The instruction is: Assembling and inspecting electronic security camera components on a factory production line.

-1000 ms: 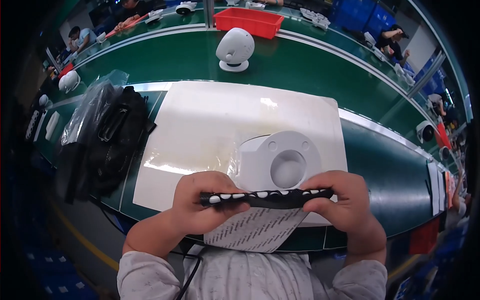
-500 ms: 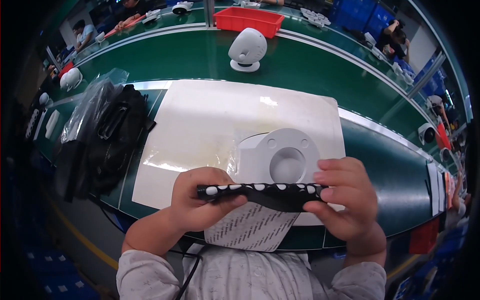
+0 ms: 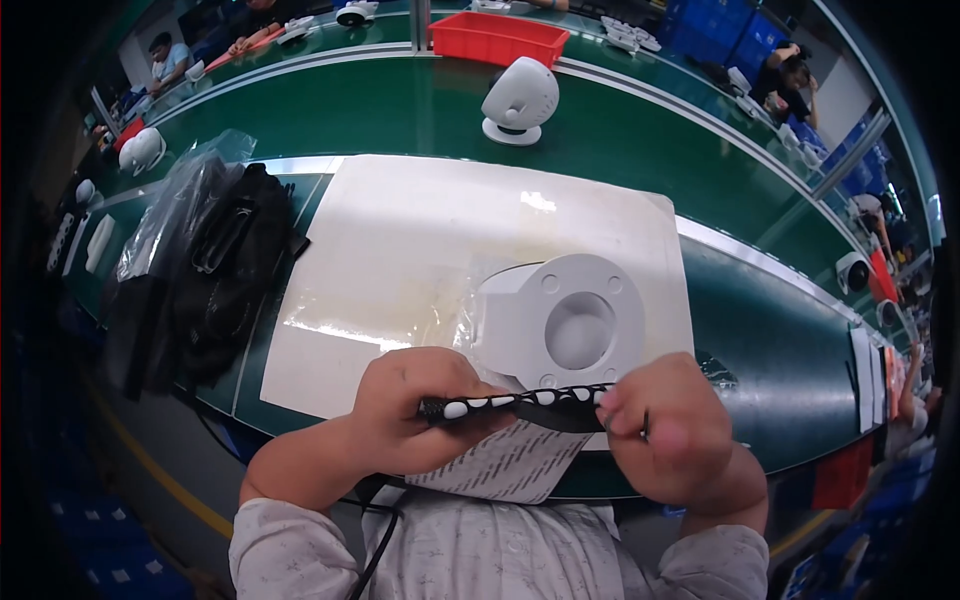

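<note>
Between my two hands is a black sheet with a row of round white spots, seen nearly edge-on. White printed backing paper hangs below it toward my body. My left hand grips the sheet's left end, thumb underneath. At the right end, my right hand is closed with its fingertips pinched on the sheet; whether a small piece is between them is hidden. Just beyond the sheet a white plastic part lies flat, with a round recess and small circular spots around it.
A white board covers the green bench. Black fabric and clear plastic bags lie left. On the green conveyor stands a white fan-like device, with a red bin behind. Other people sit farther off.
My right hand has turned and closed its fingers on the sheet's right end. The sheet has dropped slightly nearer to me. The white device on the conveyor has shifted right.
</note>
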The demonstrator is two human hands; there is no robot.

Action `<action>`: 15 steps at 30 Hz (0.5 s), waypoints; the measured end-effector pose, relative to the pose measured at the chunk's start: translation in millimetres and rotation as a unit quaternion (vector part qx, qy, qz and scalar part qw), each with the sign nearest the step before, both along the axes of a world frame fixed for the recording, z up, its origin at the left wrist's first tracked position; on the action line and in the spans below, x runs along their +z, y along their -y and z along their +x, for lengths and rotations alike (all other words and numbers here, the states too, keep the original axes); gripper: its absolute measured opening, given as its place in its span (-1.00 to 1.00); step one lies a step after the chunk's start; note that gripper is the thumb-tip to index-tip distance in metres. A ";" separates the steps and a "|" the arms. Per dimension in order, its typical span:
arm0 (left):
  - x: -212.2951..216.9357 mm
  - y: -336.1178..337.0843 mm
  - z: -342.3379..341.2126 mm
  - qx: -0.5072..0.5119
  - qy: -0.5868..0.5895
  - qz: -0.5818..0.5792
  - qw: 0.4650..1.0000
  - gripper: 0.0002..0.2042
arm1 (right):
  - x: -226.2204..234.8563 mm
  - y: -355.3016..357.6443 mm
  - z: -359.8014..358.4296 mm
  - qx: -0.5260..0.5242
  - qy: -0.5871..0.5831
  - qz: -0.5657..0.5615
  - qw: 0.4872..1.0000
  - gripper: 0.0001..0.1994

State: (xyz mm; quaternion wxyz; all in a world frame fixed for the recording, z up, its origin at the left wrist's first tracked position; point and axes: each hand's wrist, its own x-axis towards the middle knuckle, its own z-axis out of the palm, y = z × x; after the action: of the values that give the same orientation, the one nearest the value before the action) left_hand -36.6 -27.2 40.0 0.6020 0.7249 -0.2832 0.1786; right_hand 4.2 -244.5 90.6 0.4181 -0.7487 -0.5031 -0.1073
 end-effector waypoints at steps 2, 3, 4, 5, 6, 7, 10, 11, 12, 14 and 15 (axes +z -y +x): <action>1.1 -1.3 -0.7 0.014 -0.019 0.036 0.999 -0.84 | -3.3 3.2 1.5 0.092 0.035 0.052 0.994 -0.69; 2.5 -1.7 -1.0 0.014 -0.018 0.034 0.999 -0.84 | 5.4 7.4 9.7 0.135 0.020 -0.004 0.991 -0.57; 4.9 -0.1 -0.6 -0.004 -0.055 0.041 0.998 -0.84 | 2.1 4.3 15.1 0.133 0.020 -0.006 0.991 -0.57; 5.5 1.5 0.0 -0.021 -0.092 0.047 0.994 -0.84 | -8.4 -0.9 21.6 0.076 0.034 0.093 0.992 -0.49; 4.9 3.1 1.0 -0.022 -0.092 0.044 0.995 -0.84 | -17.1 -4.4 29.0 0.018 0.047 0.191 0.980 -0.40; 5.1 5.4 2.3 -0.031 -0.083 0.050 0.995 -0.84 | -18.6 -2.0 38.5 0.004 0.012 0.169 0.986 -0.33; 2.5 4.8 3.4 -0.048 -0.078 0.050 0.995 -0.83 | -24.0 -3.4 52.6 0.004 -0.075 0.157 0.985 -0.32; 0.4 4.0 3.3 -0.053 -0.084 0.044 0.994 -0.82 | -25.4 -6.4 53.8 -0.016 -0.111 0.176 0.978 -0.34; -1.5 4.1 3.7 -0.051 -0.086 0.042 0.994 -0.82 | -26.8 -8.5 55.3 -0.036 -0.146 0.194 0.969 -0.37; -3.5 5.0 3.7 -0.057 -0.061 0.013 0.996 -0.80 | -25.6 -10.3 54.8 -0.035 -0.151 0.193 0.969 -0.37; -4.1 4.0 4.6 -0.056 -0.062 0.011 0.996 -0.80 | -25.4 -11.1 54.6 -0.034 -0.154 0.194 0.968 -0.37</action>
State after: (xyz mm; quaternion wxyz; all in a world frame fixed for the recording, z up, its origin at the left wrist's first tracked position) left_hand -32.0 -31.2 35.9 0.6198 0.7239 -0.2873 0.0959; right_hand 58.9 -233.4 65.2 0.6238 -0.6775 -0.3766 -0.1003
